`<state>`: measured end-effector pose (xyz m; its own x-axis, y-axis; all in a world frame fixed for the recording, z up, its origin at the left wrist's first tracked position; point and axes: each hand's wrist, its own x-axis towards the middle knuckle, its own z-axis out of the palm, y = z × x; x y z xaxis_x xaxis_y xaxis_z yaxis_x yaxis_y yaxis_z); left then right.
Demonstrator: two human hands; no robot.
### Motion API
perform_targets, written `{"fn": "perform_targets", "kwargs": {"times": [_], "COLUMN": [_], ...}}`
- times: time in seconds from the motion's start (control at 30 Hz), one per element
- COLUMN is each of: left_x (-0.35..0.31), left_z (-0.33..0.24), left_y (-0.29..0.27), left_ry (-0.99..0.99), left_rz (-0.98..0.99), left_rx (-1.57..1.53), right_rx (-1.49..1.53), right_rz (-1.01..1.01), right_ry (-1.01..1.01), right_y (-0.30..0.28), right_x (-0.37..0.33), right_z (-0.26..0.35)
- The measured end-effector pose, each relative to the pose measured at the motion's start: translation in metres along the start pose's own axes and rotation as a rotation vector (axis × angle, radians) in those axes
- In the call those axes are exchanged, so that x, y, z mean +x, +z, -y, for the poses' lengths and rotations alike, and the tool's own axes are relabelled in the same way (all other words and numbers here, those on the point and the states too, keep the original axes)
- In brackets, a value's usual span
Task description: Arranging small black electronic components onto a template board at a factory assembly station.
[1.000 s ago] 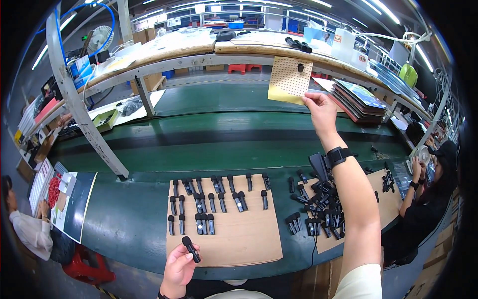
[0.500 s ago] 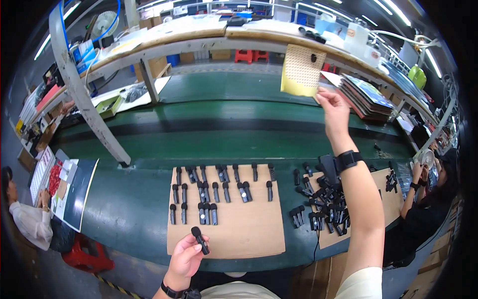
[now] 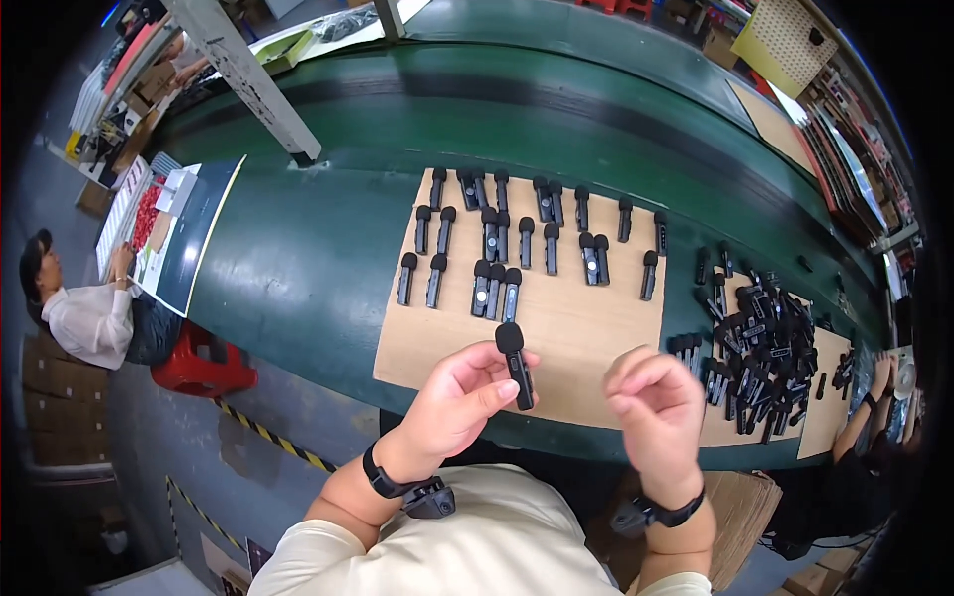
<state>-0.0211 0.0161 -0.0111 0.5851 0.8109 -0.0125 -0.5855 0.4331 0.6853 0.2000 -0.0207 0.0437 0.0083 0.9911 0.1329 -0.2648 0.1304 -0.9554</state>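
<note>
Left hand (image 3: 462, 402), lower centre: thumb and fingers pinch one black microphone (image 3: 514, 363), foam end up, slightly tilted, over the near part of the cardboard sheet (image 3: 586, 343). Right hand (image 3: 656, 407), lower right of centre: fingers curled toward thumb, can't tell if anything's between them; it covers the sheet's near right corner. Laid-out microphones (image 3: 524, 248) fill the sheet's far part in three rough rows. Jumbled pile (image 3: 770, 348) crowds the right, near the right hand. Metal post (image 3: 248, 84) cuts across upper left, blocking view behind. Dotted yellow-edged sheet (image 3: 780, 50) hangs upper right, above stacked boards (image 3: 840, 174). Red stool (image 3: 199, 368) left.
</note>
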Motion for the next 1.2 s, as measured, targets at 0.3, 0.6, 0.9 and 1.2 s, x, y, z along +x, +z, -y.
{"fn": "perform_targets", "kwargs": {"times": [0.3,0.6,0.9,1.2], "left_x": [0.001,0.004,0.005,0.005], "left_z": [0.003,0.002,0.0,-0.002], "left_y": [0.023,0.024,0.025,0.024], "left_ry": [0.067,0.048,0.038,0.037], "left_rz": [-0.147,-0.127,-0.133,-0.132], "left_rx": [0.057,0.035,0.026,0.024], "right_rx": [0.216,0.226,0.243,0.259], "right_rz": [0.088,0.12,0.185,0.162], "right_ry": [0.168,0.196,0.212,0.241], "right_y": [0.023,0.025,0.023,0.025], "right_x": [-0.013,-0.007,-0.004,-0.003], "right_z": [-0.029,-0.027,-0.032,-0.034]}}
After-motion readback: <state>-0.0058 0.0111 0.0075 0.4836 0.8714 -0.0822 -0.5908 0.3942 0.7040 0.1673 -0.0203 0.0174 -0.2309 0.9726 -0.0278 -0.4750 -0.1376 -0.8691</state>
